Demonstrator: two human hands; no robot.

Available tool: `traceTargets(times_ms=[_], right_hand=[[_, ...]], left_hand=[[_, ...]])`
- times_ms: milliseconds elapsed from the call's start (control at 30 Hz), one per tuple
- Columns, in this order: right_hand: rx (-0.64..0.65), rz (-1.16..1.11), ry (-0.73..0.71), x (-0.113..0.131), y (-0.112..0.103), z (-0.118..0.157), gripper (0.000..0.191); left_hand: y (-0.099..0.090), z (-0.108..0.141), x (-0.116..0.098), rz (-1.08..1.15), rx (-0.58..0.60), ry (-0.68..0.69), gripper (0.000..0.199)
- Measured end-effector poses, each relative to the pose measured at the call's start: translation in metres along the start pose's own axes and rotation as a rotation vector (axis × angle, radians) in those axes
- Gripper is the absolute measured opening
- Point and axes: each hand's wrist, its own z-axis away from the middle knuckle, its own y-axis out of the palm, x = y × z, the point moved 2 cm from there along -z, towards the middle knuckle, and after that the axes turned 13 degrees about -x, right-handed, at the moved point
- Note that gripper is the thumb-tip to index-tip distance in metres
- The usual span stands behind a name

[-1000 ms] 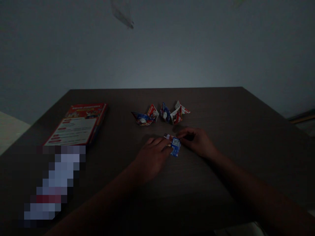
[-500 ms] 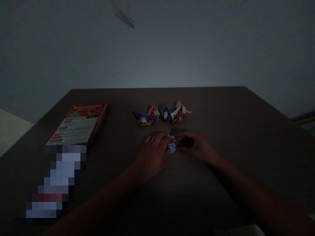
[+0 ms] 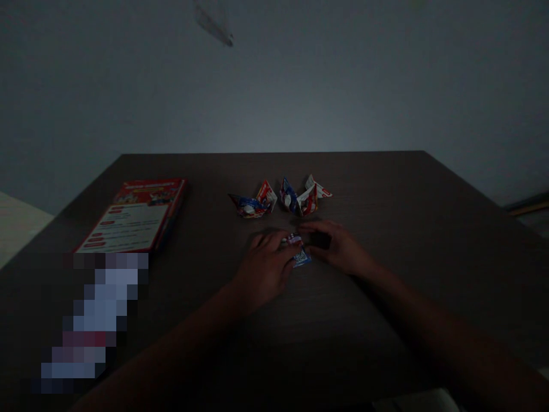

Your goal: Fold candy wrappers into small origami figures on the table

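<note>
From where I stand, I see a small folded piece of printed paper (image 3: 302,259) with a QR code, lying on the dark wooden table (image 3: 386,189) between the two hands. The left hand (image 3: 265,269) covers its left part, the fingers stretched forward; whether they also pinch it, I cannot tell. The right hand (image 3: 341,247) is curved just beside it, thumb and forefinger standing apart. Beyond the hands there are two folded paper figures, one blue and red (image 3: 254,207), the other with more white (image 3: 306,203). A red-bordered stack of printed sheets (image 3: 135,213) lies farther left.
</note>
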Motion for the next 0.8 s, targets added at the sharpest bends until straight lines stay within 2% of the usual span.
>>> traceTargets(times_ms=[200, 400, 567, 800], right_hand=[[0.031, 0.012, -0.055, 0.0018, 0.0011, -0.0032, 0.046], [0.02, 0.029, -0.043, 0.0008, -0.0005, 0.001, 0.043], [-0.011, 0.019, -0.011, -0.0023, 0.0007, -0.0019, 0.026], [-0.098, 0.02, 0.006, -0.0031, 0.0058, -0.0087, 0.016]], left_hand=[[-0.0009, 0.0003, 0.0015, 0.004, -0.002, 0.023, 0.031], [-0.0015, -0.0004, 0.0051, 0.046, 0.02, 0.057, 0.033], [-0.0017, 0.0001, 0.007, 0.071, 0.023, 0.075, 0.032], [-0.0017, -0.0003, 0.0084, 0.101, 0.041, 0.093, 0.033]])
